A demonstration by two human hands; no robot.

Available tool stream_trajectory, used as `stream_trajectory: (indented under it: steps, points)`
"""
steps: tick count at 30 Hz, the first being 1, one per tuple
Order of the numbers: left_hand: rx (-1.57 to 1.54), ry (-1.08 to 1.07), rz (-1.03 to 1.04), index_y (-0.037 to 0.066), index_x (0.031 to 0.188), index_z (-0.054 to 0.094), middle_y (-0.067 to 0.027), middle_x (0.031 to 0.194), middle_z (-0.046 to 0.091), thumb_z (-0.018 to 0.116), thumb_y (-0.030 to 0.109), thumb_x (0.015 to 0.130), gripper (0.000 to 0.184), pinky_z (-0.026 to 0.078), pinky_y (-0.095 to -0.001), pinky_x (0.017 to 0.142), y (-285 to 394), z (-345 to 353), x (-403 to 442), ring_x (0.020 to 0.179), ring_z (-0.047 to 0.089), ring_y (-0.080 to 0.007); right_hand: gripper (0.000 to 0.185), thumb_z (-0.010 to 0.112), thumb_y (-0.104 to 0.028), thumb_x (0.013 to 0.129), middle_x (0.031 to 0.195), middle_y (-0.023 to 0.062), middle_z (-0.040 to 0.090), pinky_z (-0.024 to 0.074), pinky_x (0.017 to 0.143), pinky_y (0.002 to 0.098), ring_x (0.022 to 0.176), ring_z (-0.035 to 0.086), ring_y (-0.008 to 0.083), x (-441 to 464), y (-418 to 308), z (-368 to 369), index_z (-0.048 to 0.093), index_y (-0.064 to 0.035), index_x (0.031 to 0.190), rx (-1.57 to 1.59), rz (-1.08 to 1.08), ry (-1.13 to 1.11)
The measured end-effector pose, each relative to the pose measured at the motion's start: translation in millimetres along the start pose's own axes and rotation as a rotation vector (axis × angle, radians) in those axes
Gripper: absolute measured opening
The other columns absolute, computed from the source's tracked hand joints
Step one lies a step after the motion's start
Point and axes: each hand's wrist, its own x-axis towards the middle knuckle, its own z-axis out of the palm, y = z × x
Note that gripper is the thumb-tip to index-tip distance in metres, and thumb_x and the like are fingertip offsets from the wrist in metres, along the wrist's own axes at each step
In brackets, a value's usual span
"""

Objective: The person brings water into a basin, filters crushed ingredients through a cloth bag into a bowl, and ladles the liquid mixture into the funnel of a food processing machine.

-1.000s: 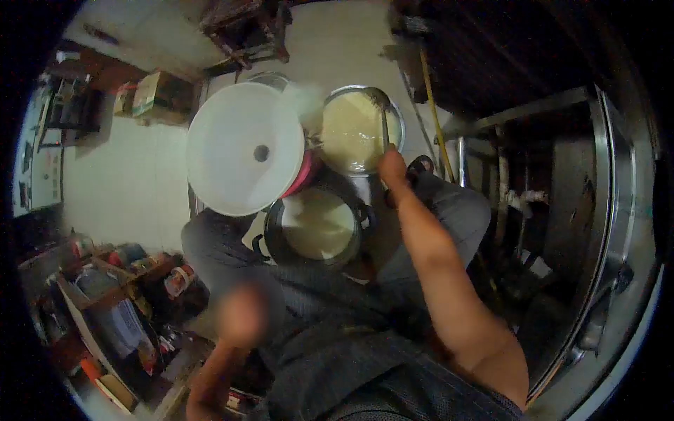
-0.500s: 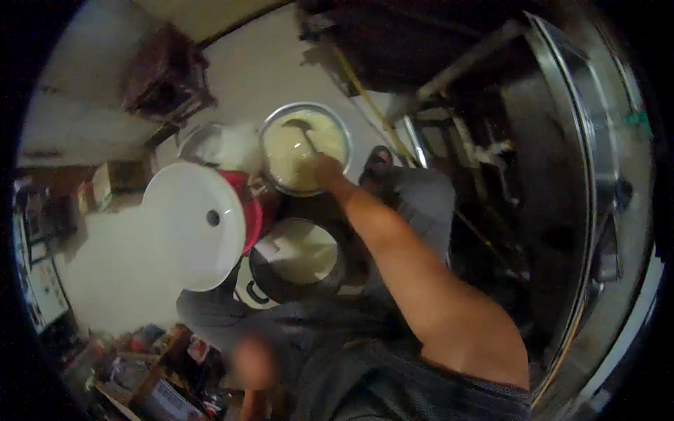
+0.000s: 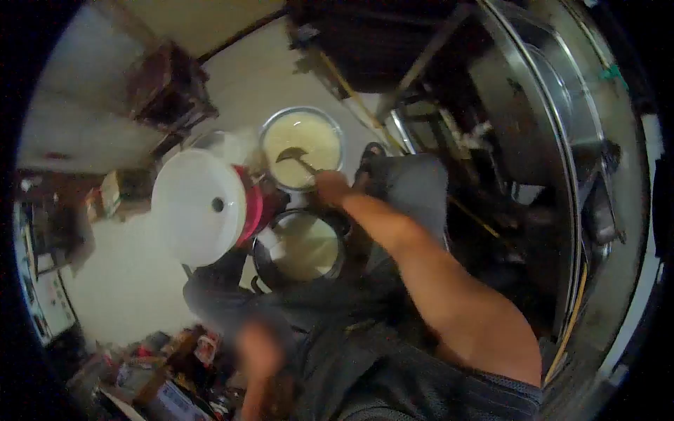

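My right hand (image 3: 331,188) is closed round the handle of a dark ladle (image 3: 291,154), over the near edge of a metal basin (image 3: 340,140) of pale yellow batter-like liquid (image 3: 305,133). Nearer my body stands a dark pot (image 3: 263,263) with pale liquid inside. Left of both is a large white bowl-shaped vessel (image 3: 193,210) with a dark round spot, beside something red (image 3: 253,210). My left hand (image 3: 260,347) is near my lap at the bottom; it is blurred, and its fingers cannot be made out.
A dark wooden stool (image 3: 168,88) stands at the upper left, with a cardboard box (image 3: 119,191) below it. Boxes and mixed items (image 3: 168,393) lie at the lower left. A metal-edged frame (image 3: 562,140) runs down the right side. A yellow pole (image 3: 351,95) slants near the basin.
The view has turned, and the vessels appear shifted to the left. In the basin, the ladle in my right hand has moved from the far right side toward the near left.
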Motion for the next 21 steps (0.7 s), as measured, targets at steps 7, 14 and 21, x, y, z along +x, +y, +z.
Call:
stream_trajectory:
  steps: [7, 14, 21]
  points:
    - [-0.056, 0.097, 0.040, 0.001, 0.101, 0.061, -0.0184, 0.116, 0.057, 0.051, 0.021, 0.076, 0.033, 0.041, -0.0496, 0.091, 6, -4, 8, 0.107, 0.052, -0.0394, 0.022, 0.057, -0.015, 0.078, 0.092, 0.0193, 0.069, 0.0549, 0.069, 0.0460, 0.086, 0.069, 0.0326, -30, -12, -42, 0.068, -0.0013, 0.092, -0.022, 0.105, -0.254]
    - [-0.038, 0.086, 0.037, 0.001, 0.100, 0.063, -0.0178, 0.116, 0.059, 0.051, 0.022, 0.077, 0.033, 0.043, -0.0485, 0.091, 4, -3, 6, 0.107, 0.053, -0.0383, 0.026, 0.051, -0.016, 0.083, 0.103, 0.0196, 0.068, 0.0500, 0.083, 0.0526, 0.098, 0.066, 0.0337, -43, -5, -36, 0.069, -0.0021, 0.096, -0.082, 0.096, -0.408]
    - [-0.067, 0.068, 0.032, 0.001, 0.101, 0.063, -0.0176, 0.117, 0.059, 0.052, 0.022, 0.076, 0.034, 0.043, -0.0483, 0.092, -1, -1, 7, 0.108, 0.054, -0.0385, 0.027, 0.051, -0.019, 0.084, 0.106, 0.0188, 0.067, 0.0448, 0.091, 0.0582, 0.102, 0.065, 0.0363, -29, 24, 7, 0.069, -0.0041, 0.097, 0.007, 0.183, -0.424]
